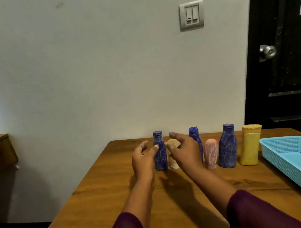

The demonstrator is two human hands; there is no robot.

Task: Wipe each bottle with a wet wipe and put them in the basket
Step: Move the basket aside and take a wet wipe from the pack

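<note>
Bottles [227,147]: upright row, twelve o'clock; basket [286,163] at three. Our left hand [144,159] and right hand [186,154], fingers apart, empty, frame the leftmost blue bottle [161,160]; crowded neighbours may topple if brushed.

- table [104,206]: wood grain, smooth, faint sheen;
- basket [277,156]: light-blue plastic mesh, matt;
- yellow bottle [249,144] just left of the basket: matt plastic;
- blue bottle [227,147] nearest the basket: dull, with white scribbles;
- doorknob [268,52] above the basket: polished metal

bottles [227,146] in row on table [103,200], basket [297,163] at right
</note>
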